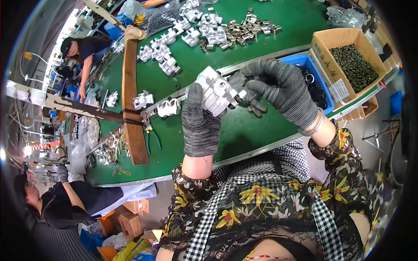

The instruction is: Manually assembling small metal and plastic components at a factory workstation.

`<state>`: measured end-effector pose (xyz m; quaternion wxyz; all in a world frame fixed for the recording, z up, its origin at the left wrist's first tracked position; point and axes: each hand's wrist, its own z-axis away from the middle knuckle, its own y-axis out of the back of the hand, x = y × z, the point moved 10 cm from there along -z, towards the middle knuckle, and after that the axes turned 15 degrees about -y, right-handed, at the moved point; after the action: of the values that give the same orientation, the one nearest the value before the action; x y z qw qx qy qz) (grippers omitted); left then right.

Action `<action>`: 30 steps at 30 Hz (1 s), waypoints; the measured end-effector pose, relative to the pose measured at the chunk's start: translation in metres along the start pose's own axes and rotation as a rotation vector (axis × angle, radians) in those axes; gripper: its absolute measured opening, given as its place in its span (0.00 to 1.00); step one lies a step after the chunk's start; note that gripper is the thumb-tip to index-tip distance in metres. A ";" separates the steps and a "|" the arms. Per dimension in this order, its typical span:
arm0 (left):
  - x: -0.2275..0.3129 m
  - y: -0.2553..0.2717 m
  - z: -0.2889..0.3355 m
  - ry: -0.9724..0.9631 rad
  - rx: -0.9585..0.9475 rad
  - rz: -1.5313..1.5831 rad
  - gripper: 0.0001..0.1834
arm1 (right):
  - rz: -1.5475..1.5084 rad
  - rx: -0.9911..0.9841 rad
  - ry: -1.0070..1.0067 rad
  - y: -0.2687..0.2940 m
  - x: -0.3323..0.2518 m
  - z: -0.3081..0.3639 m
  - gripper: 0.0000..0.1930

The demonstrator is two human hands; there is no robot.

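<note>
Green bench [296, 26] below, silver castings [161, 55] piled beyond. Left hand [198, 124] has its fingers wrapped round one casting [212, 92], held above the bench; right hand [291, 93] curls its fingers beside it (whether pinching anything, I cannot tell). A firm left grip should steady it best.

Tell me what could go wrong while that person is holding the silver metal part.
The left hand holds the silver metal part above the green table, so if the gloved grip slipped, the part might drop onto it. The cardboard box of small dark pieces stands close to the table's edge, to the right of the right hand; a knock could perhaps spill some.
</note>
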<state>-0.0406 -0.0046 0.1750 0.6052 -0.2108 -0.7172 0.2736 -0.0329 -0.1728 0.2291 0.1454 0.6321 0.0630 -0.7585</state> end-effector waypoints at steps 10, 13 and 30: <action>0.013 -0.003 0.026 -0.232 0.078 -0.215 0.31 | 0.428 0.428 0.860 -0.052 -0.035 0.029 0.10; 0.009 0.020 0.030 -0.289 0.146 -0.285 0.28 | 0.389 0.430 0.735 -0.044 -0.027 0.021 0.09; 0.029 -0.018 0.047 -0.927 -0.379 -1.725 0.24 | 0.222 0.327 0.438 -0.031 -0.002 -0.001 0.09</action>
<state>-0.0917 -0.0066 0.2032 0.2137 0.4167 -0.8222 -0.3234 -0.0412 -0.1433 0.2287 0.1067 0.7988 -0.0995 -0.5836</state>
